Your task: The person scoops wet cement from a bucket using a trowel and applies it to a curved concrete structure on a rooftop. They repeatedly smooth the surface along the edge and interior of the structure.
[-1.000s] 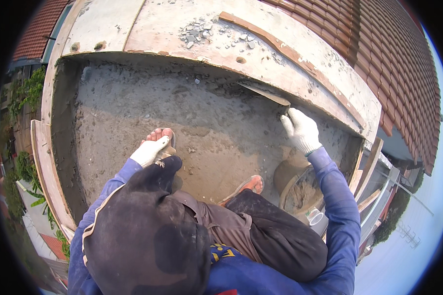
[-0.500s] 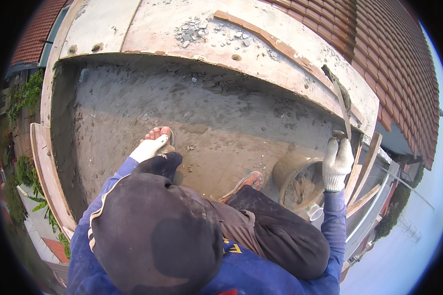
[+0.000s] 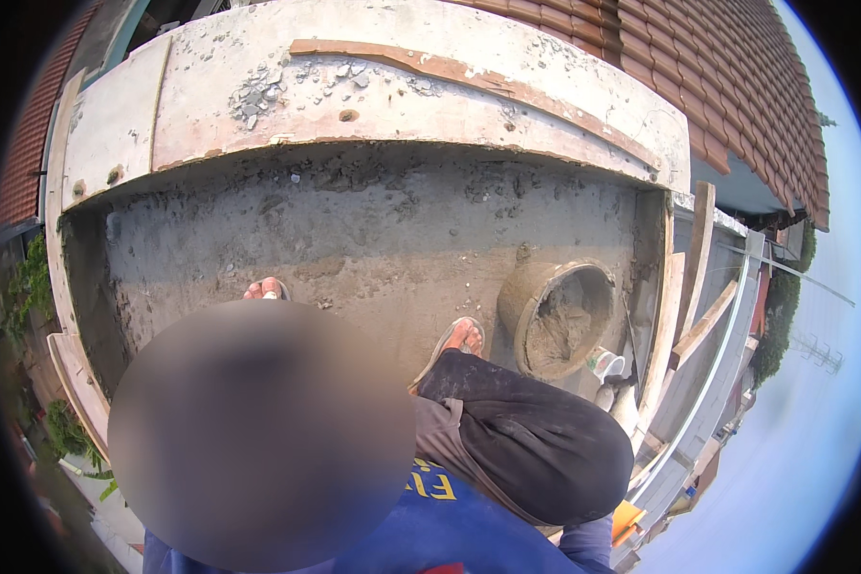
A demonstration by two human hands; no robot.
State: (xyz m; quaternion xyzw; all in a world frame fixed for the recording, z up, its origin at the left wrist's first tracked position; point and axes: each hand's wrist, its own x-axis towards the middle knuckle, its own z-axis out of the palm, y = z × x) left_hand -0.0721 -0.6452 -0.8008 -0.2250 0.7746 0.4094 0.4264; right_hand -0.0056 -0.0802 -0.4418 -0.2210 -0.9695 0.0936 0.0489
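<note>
My right hand [image 3: 624, 407], in a white knit glove, is low at the right between the bucket and the wooden boards. It is closed round the dark handle of a trowel [image 3: 631, 337], whose thin blade shows nearly edge-on; whether mortar is on it I cannot tell. Just left of it stands a mortar-crusted bucket [image 3: 510, 311] with grey wet mortar [image 3: 562, 330] inside. A small white cup [image 3: 605, 363] sits between bucket and glove. My left hand is hidden behind the large blurred dark shape.
A pale formwork panel [image 3: 230, 57] borders the sunken cement floor [image 3: 373, 277], bearing stone chips [image 3: 258, 93] and a wooden strip [image 3: 469, 75]. Upright planks [image 3: 695, 258] edge the right side. Beyond are a tiled roof [image 3: 727, 86] and a drop. My sandalled feet [image 3: 464, 337] rest on the cement.
My right hand has come down from the panel's right corner with the trowel, to beside the bucket. My left hand, earlier at my left foot, is now out of sight. The view has shifted.
</note>
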